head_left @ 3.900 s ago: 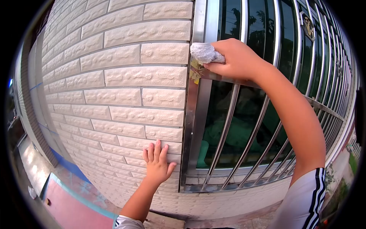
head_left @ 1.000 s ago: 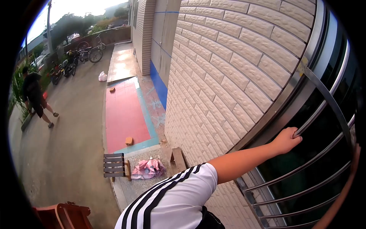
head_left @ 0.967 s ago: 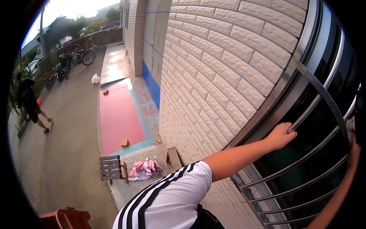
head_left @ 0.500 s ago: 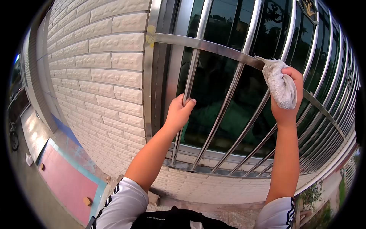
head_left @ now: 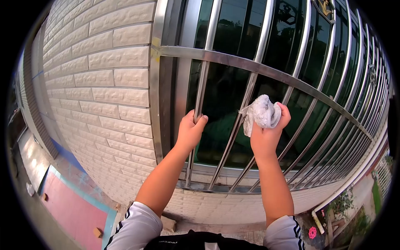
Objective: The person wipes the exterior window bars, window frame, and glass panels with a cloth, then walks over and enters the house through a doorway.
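My left hand (head_left: pixel 191 129) is closed round an upright metal bar (head_left: pixel 203 85) near the left end of the window grille. A bunched greyish-white cloth (head_left: pixel 262 112) is gripped in my right hand (head_left: pixel 268 135), with the fingers wrapped round its right side. The cloth lies against or just in front of a bar to the right of the one I hold; exact contact is hard to see. Above both hands runs the flat horizontal rail (head_left: pixel 237 61) of the grille.
Dark green window glass (head_left: pixel 227 96) lies behind the bars. A light brick wall (head_left: pixel 96 79) borders the grille on the left. Far below are pink paving (head_left: pixel 73 204) with a blue-green edge and, at lower right, plants (head_left: pixel 339 200) and a pink flower-shaped object (head_left: pixel 312 232).
My right hand has brought the cloth down and left, from the horizontal rail to a bar below it. The left hand keeps its hold, and the view has shifted slightly.
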The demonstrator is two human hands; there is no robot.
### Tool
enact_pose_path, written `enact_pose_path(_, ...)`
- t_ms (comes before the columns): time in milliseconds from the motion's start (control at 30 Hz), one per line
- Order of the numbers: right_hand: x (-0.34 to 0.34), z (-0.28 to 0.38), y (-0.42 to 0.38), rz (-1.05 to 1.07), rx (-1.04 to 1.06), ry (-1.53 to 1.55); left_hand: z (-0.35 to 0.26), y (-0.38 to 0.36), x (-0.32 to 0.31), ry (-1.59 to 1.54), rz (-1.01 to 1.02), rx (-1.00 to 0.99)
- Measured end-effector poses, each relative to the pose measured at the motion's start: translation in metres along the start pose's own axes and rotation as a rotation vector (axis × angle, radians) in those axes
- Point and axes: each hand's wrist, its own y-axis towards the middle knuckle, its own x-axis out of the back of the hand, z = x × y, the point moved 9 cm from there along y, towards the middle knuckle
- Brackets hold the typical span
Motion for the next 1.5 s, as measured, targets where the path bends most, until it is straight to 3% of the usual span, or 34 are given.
enact_pose_path(133, -0.009, 0.004, 0.043, 0.088, -0.083, -0.288, 0.002, 0.000, 0.000, -0.009, 0.003, -0.018)
enact_pose_path(433, -0.037, 0.057, 0.059, 0.122, 0.056, -0.694, -0.006, -0.001, 0.001, 0.074, 0.050, -0.155)
enact_pose_path(533, -0.065, 0.066, 0.029, 0.471, 0.292, -0.927, -0.007, 0.000, 0.001, 0.015, 0.070, -0.182)
enact_pose_path(600, -0.065, 0.063, 0.003, 0.577, 0.365, -0.809, 0.002, 0.002, 0.000, 0.034, 0.119, -0.144)
enact_pose_path(800, -0.028, 0.109, 0.061, 0.257, 0.392, -0.826, 0.007, 0.001, -0.008, -0.240, 0.228, -0.130)
enact_pose_path(933, -0.055, 0.147, 0.128, 0.222, 0.411, -1.017, 0.014, 0.003, -0.010, -0.306, 0.268, -0.141)
enact_pose_path(1067, -0.102, 0.134, 0.161, 0.440, 0.354, -1.299, 0.007, 0.002, -0.006, -0.146, 0.242, -0.183)
enact_pose_path(1133, -0.128, 0.122, 0.147, 0.689, 0.529, -1.502, 0.007, 0.002, -0.004, -0.170, 0.229, -0.138)
enact_pose_path(1167, -0.133, 0.114, 0.139, 0.825, 0.521, -1.539, 0.007, 0.003, -0.003, -0.172, 0.230, -0.135)
enact_pose_path(1333, -0.109, 0.112, 0.118, 0.818, 0.419, -1.411, -0.010, 0.000, 0.001, 0.016, 0.188, -0.202)
enact_pose_path(1400, -0.086, 0.118, 0.113, 0.620, 0.369, -1.112, -0.004, 0.000, 0.000, -0.070, 0.231, -0.087)
enact_pose_path(1500, -0.064, 0.119, 0.078, 0.472, 0.472, -0.757, -0.003, 0.000, 0.005, -0.070, 0.184, -0.137)
